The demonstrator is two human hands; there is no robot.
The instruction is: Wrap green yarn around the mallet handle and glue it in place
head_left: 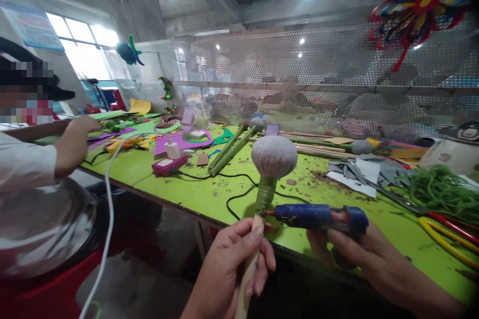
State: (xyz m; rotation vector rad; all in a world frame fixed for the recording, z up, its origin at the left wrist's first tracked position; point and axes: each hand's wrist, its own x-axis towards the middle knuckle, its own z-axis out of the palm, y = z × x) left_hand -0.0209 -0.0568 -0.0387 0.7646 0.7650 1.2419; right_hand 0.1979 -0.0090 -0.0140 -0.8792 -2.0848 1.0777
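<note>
My left hand (239,254) is closed around a pale wooden stick (245,279) that stands nearly upright. On the stick's top sits a round grey fabric-covered head (274,157), with green cord wrapping (266,193) below it. My right hand (355,249) grips a blue hot glue gun (322,217), held level. Its nozzle points left and meets, or nearly meets, the lower end of the green wrapping. The glue gun's trigger is mostly hidden by my fingers.
On the green table (299,187) lie finished green sticks (232,149), grey fabric scraps (387,172), scissors (445,239) and green fibre (434,192). A power strip (169,164) trails a black cable. A white cable (109,194) hangs at left, near a seated person (41,199).
</note>
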